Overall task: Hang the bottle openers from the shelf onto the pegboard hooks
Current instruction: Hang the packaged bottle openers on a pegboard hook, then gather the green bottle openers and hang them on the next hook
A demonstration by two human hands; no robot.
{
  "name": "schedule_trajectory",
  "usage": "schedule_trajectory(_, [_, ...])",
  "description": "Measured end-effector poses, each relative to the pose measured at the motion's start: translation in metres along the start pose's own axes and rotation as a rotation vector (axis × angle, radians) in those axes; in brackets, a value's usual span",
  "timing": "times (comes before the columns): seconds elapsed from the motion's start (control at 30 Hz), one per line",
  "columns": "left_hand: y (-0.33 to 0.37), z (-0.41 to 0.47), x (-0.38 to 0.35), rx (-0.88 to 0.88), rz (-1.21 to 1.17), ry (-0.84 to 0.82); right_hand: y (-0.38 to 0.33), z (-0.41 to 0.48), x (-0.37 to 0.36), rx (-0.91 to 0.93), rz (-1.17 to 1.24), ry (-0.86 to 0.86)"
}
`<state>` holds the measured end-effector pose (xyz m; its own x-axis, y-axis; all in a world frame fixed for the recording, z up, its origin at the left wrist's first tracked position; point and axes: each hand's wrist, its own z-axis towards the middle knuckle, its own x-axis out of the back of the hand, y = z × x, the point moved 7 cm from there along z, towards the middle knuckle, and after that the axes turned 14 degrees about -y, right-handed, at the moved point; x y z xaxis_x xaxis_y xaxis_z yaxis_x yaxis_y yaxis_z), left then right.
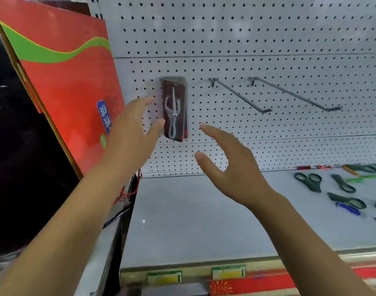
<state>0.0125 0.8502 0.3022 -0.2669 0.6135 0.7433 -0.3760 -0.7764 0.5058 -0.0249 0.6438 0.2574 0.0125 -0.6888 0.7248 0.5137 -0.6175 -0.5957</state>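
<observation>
1. We see the left hand wide open, its fingers straight and close together, reaching up toward the pegboard.
2. Its thumb tip lies at the left edge of the pack of bottle openers. We cannot tell whether it touches the pack or sits just beside it. The fingertips are near the pegboard, to the left of the pack.
3. We see the right hand also wide open, with thumb and forefinger spread well apart. It holds nothing and sits below and to the right of the pack, clear of it.
4. The pack hangs upright on the pegboard, between the two hands. Several cards appear to be stacked behind the front one, which shows a grey opener on a dark backing.
5. Two long hooks project from the pegboard to the right of the pack.
6. The shelf runs below the pegboard. Dark-handled items lie at its far right; we cannot tell their type.
7. A red panel stands to the left of the pegboard, behind the left hand.
8. Price labels sit on the front edge of the shelf.
</observation>
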Motion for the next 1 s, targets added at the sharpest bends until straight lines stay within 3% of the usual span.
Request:
schedule_trajectory(0.2, [-0.009,-0.075,-0.075,0.123,0.103,-0.173,0.074,-0.052,-0.005,-0.147,-0.106,-0.105])
schedule_trajectory(0.37, [0.026,-0.124,-0.161,0.159,0.165,-0.35,0.143,-0.123,0.008,-0.292,-0.171,-0.182])
schedule_trajectory(0.53, [0.099,-0.156,-0.246,0.142,0.125,-0.51,0.214,-0.218,0.047,-0.478,-0.185,-0.262])
schedule_trajectory(1.0, [0.311,-0.18,-0.453,-0.033,-0.011,-0.745,0.352,-0.433,0.21,-0.857,-0.151,-0.107])
